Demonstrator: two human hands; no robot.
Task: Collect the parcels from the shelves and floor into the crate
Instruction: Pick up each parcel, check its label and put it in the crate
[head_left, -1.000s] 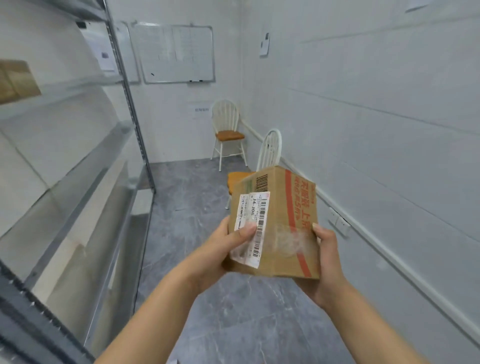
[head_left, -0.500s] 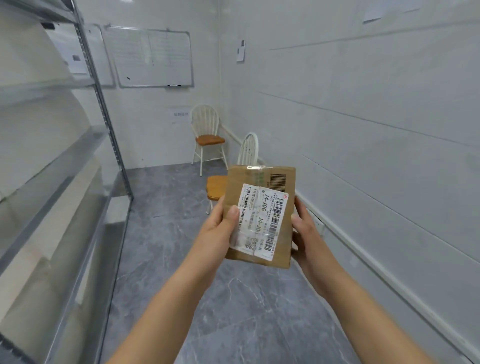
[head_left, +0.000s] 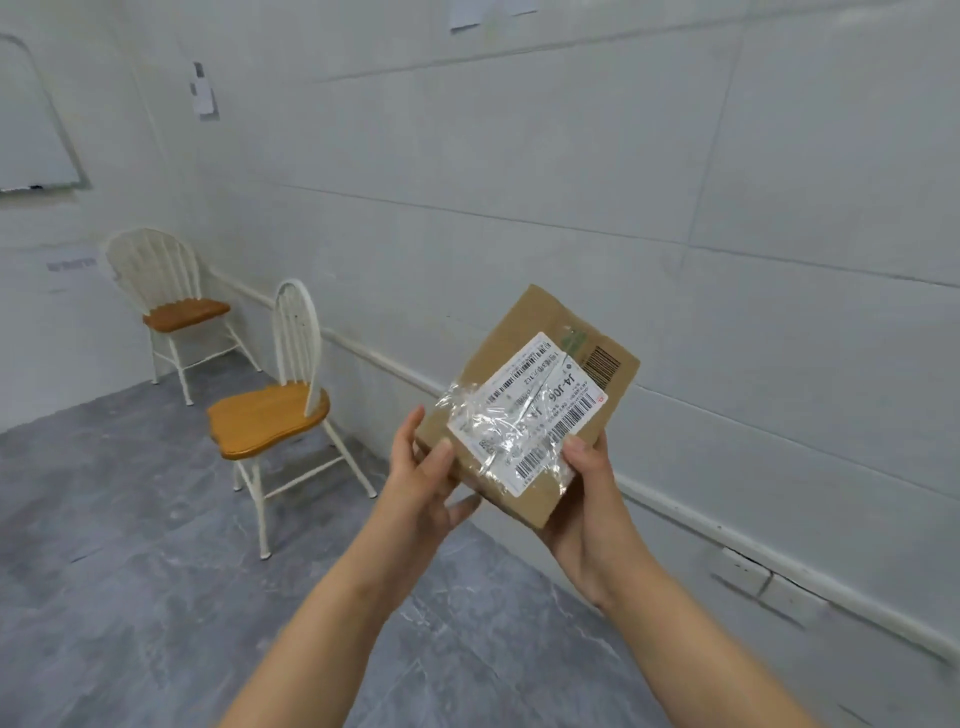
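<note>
A brown cardboard parcel (head_left: 524, 353) with a white barcode label and crinkled clear tape is held in front of me at mid height, tilted with its labelled face up. My left hand (head_left: 423, 483) holds its lower left corner, thumb on top and fingers underneath. My right hand (head_left: 589, 499) grips its lower right edge, thumb pressed on the label's corner. No crate and no shelves are in view.
Two white chairs with orange seats stand along the wall, one close (head_left: 270, 415) and one farther back (head_left: 179, 312). A white wall with a conduit rail (head_left: 727, 540) and sockets runs on the right. Grey tiled floor (head_left: 130, 571) spreads below. A whiteboard (head_left: 31, 130) hangs at far left.
My view has swung to the right, so the metal shelves have left the frame. The parcel has rotated in my hands so its labelled face now points up and tilts to the right.
</note>
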